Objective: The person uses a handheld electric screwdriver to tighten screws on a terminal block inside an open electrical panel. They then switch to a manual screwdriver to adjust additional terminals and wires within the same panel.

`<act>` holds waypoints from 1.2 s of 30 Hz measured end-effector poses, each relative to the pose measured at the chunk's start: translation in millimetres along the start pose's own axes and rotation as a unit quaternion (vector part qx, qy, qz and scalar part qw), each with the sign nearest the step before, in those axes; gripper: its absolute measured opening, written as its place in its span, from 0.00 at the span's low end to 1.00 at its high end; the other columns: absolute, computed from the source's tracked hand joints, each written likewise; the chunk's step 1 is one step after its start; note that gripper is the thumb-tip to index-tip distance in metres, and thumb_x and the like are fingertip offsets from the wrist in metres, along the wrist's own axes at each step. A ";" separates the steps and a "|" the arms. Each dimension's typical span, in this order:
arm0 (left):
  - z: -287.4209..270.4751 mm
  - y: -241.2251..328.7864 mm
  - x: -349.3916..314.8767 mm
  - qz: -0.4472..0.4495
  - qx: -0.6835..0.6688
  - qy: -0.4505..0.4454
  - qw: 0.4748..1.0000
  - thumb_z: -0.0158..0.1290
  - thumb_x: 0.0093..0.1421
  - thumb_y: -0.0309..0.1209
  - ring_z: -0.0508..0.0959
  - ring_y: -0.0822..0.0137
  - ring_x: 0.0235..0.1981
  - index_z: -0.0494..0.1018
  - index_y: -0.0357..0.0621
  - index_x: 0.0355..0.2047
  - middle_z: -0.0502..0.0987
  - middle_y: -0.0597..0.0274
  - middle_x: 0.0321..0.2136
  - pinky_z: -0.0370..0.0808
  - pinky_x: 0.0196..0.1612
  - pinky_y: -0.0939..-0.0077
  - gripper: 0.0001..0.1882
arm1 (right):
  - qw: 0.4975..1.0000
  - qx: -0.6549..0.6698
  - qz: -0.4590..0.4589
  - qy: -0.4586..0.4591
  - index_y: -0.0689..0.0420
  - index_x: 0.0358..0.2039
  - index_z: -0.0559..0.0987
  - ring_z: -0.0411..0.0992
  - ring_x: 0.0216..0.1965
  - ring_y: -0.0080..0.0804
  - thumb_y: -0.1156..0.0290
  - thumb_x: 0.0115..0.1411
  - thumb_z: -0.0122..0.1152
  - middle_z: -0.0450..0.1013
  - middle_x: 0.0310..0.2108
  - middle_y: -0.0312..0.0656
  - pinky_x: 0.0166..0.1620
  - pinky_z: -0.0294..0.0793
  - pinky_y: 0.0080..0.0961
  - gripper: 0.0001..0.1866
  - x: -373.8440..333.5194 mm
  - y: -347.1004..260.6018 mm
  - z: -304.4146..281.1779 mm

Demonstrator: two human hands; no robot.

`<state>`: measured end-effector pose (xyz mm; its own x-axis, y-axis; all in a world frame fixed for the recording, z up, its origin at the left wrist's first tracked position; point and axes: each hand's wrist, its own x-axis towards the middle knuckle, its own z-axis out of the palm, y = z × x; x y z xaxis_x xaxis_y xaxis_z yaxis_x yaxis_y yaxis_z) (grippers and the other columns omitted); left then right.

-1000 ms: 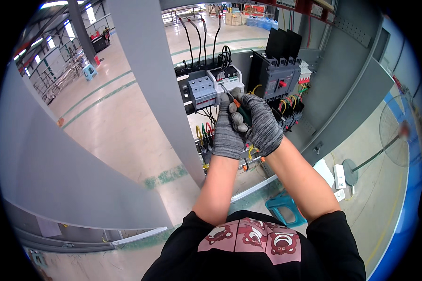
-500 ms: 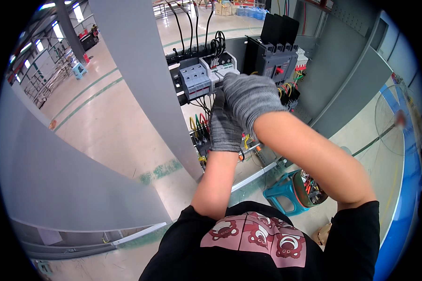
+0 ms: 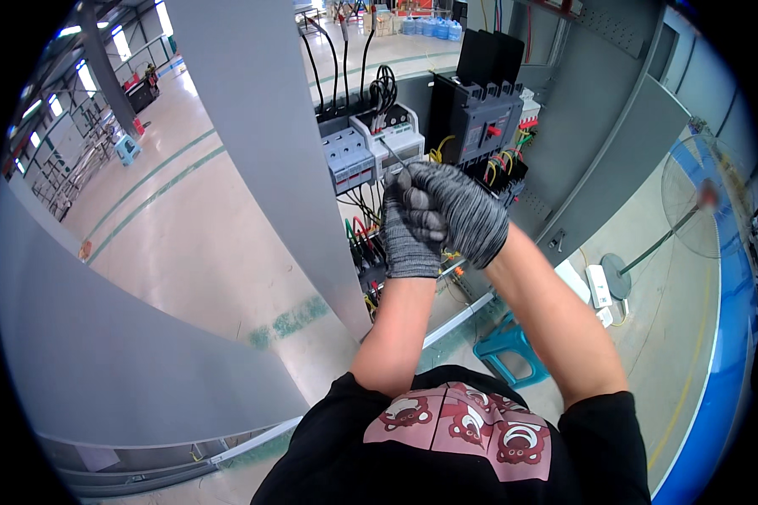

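My right hand (image 3: 463, 206), in a grey knitted glove, is closed around a screwdriver (image 3: 394, 155). Only its thin shaft shows; the handle is hidden in the glove. The shaft slants up and left to the front of a white module (image 3: 398, 139) on the cabinet's rail. My left hand (image 3: 408, 244), gloved alike, is just below that module and beside the right hand. Its fingers are curled and partly covered, so what they hold is hidden. A grey three-part fuse holder (image 3: 348, 157) is mounted left of the module, and black wires (image 3: 382, 84) rise behind it.
Right of the module stands a large breaker (image 3: 488, 126) with a red lever. Coloured wires (image 3: 358, 231) hang below the rail. Grey cabinet panels (image 3: 236, 126) flank the work. A teal stool (image 3: 511, 349), a power strip (image 3: 598, 286) and a standing fan (image 3: 703, 198) are at the right.
My right hand has come down and back from the module's front, uncovering the screwdriver shaft and more of the module. My left hand stays beneath it. The view has shifted slightly.
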<state>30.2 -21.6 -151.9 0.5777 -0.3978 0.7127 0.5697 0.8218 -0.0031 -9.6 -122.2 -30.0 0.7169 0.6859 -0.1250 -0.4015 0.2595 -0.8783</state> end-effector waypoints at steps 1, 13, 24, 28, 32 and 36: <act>-1.6 0.3 1.0 -0.024 -0.049 -0.004 0.998 0.44 0.62 0.50 0.58 0.82 0.10 0.72 0.63 0.28 0.71 0.77 0.21 0.57 0.10 0.80 0.13 | 0.997 0.068 -0.003 -0.047 0.54 0.34 0.71 0.57 0.12 0.14 0.62 0.64 0.48 0.63 0.16 0.28 0.14 0.55 0.13 0.10 0.0 3.3 -1.5; 58.0 -45.0 15.1 0.291 0.348 0.310 0.835 0.49 0.64 0.39 0.75 0.65 0.41 0.71 0.42 0.45 0.76 0.59 0.39 0.73 0.48 0.71 0.15 | 0.816 -0.495 -0.233 0.189 0.64 0.45 0.68 0.70 0.34 0.30 0.68 0.59 0.53 0.72 0.33 0.46 0.40 0.72 0.26 0.16 -24.0 15.7 2.8; 57.8 -40.3 25.8 0.344 0.279 0.384 0.810 0.53 0.62 0.34 0.74 0.70 0.38 0.73 0.42 0.44 0.75 0.63 0.37 0.72 0.45 0.77 0.13 | 0.661 -0.681 -0.242 0.200 0.61 0.51 0.68 0.71 0.46 0.50 0.72 0.58 0.52 0.71 0.44 0.54 0.49 0.72 0.36 0.19 -52.3 10.5 11.1; 58.3 -37.3 26.0 0.350 0.266 0.405 0.801 0.53 0.61 0.32 0.74 0.70 0.38 0.72 0.41 0.44 0.75 0.62 0.37 0.72 0.46 0.78 0.12 | 0.646 -0.690 -0.258 0.203 0.60 0.51 0.69 0.72 0.44 0.48 0.71 0.58 0.52 0.71 0.43 0.54 0.46 0.73 0.35 0.19 -47.7 16.9 8.6; 60.0 -36.3 27.6 0.359 0.252 0.397 0.806 0.53 0.61 0.30 0.74 0.71 0.39 0.72 0.40 0.45 0.76 0.62 0.38 0.72 0.46 0.79 0.13 | 0.617 -0.700 -0.294 0.208 0.60 0.50 0.69 0.72 0.43 0.48 0.70 0.58 0.53 0.72 0.42 0.53 0.45 0.73 0.36 0.19 -47.5 18.0 9.6; 61.8 -38.9 28.4 0.369 0.235 0.362 0.823 0.52 0.61 0.29 0.74 0.70 0.42 0.70 0.40 0.46 0.75 0.60 0.42 0.72 0.49 0.79 0.13 | 0.602 -0.707 -0.312 0.204 0.59 0.50 0.69 0.72 0.40 0.49 0.68 0.59 0.54 0.72 0.40 0.52 0.42 0.73 0.37 0.19 -46.6 18.0 9.1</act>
<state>-11.7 -39.6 -88.2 0.9589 0.2819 0.0334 -0.2838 0.9480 0.1440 -55.4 -143.3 -35.7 0.6727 0.4567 0.5821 0.6974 -0.6542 -0.2927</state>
